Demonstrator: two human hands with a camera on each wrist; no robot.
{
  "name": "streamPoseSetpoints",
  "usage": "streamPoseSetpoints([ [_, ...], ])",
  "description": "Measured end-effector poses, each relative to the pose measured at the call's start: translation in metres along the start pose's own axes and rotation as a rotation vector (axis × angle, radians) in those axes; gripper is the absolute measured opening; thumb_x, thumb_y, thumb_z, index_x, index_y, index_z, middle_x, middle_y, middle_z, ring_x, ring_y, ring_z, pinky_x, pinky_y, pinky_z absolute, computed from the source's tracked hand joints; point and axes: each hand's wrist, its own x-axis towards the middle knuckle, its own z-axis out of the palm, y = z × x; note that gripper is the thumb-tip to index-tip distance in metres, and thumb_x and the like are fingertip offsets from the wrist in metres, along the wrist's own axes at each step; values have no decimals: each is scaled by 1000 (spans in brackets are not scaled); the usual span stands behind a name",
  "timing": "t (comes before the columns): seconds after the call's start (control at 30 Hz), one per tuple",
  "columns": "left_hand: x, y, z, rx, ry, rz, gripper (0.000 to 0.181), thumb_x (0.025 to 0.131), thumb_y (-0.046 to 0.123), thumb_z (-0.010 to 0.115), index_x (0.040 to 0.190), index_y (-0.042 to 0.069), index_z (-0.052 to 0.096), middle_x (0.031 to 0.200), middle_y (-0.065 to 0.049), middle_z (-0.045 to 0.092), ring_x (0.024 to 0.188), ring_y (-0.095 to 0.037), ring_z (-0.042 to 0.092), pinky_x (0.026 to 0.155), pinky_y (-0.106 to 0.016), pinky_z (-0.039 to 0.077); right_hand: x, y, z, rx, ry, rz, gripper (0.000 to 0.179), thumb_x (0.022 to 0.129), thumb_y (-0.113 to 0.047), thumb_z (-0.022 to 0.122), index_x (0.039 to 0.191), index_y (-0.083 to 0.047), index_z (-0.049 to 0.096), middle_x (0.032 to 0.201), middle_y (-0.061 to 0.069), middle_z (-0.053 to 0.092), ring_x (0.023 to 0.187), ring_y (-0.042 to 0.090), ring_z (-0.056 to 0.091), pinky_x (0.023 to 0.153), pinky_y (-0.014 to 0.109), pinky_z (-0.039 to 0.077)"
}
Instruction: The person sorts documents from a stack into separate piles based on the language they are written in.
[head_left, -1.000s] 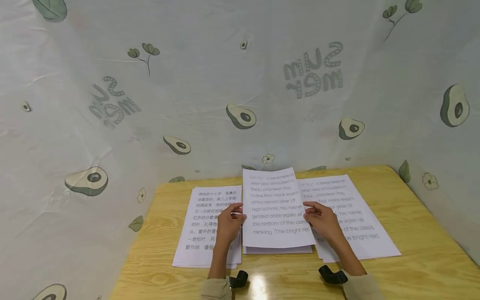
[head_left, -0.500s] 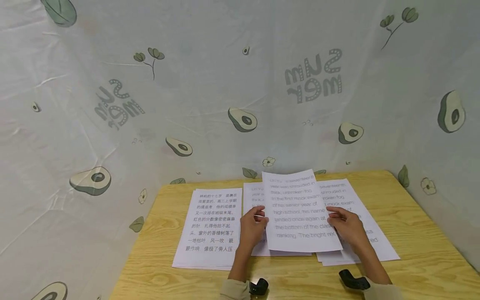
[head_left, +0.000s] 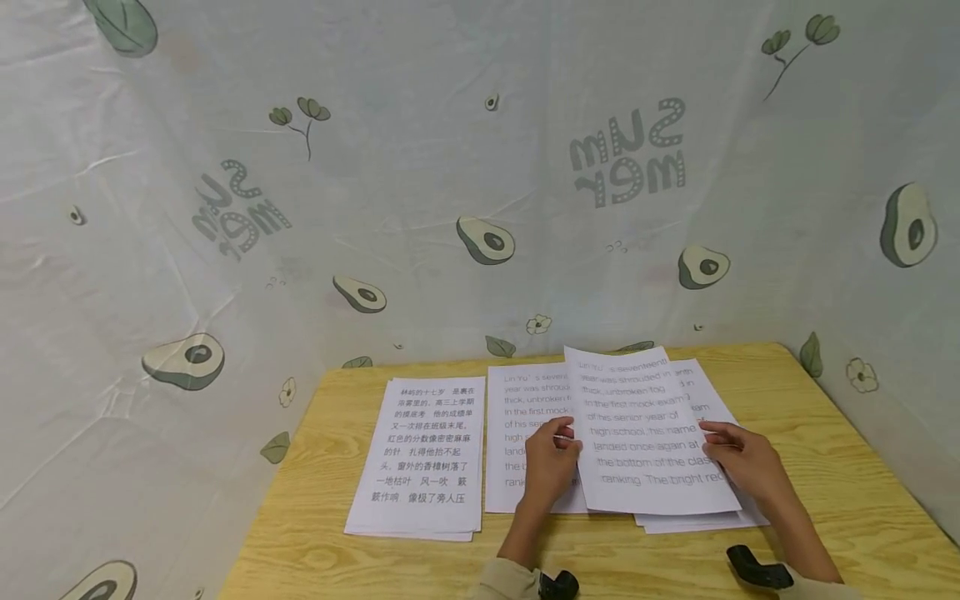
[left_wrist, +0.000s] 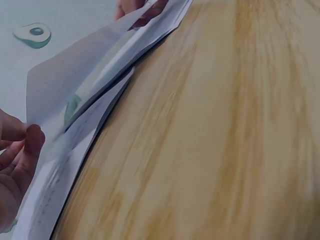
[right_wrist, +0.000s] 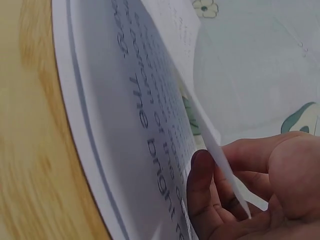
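A white sheet of paper (head_left: 645, 442) printed with large English text is held up between both hands, slightly bowed. My left hand (head_left: 550, 467) pinches its left edge, thumb against fingertips, as the left wrist view also shows at close range. On the opposite edge my right hand (head_left: 753, 467) grips the paper between thumb and fingers; in the right wrist view this hand (right_wrist: 250, 185) has the sheet's edge running between them. Below, the raised sheet overlaps a right stack of paper (head_left: 697, 523) and part of a middle stack (head_left: 504, 496), both partly hidden.
A left stack of paper (head_left: 416, 521) with Chinese text lies on the wooden table (head_left: 300, 492), its sheets slightly uneven at the lower edge. A patterned cloth (head_left: 420, 150) with avocados hangs behind the table and along its sides.
Both hands have carried the sheet rightward, from over the middle stack to over the right one. The left and middle stacks now show more of their text.
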Motion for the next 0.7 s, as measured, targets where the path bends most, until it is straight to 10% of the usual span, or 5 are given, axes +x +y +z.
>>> streamPoseSetpoints([
  [0.7,-1,14,58,-33,-41,30,36,89,-8,77,124,2,76,97,1,71,84,-4,71,78,-14,58,1,37,-42,-82,42,10,47,107,-18,62,142,13,59,121,30,71,79,-20,47,67,15,45],
])
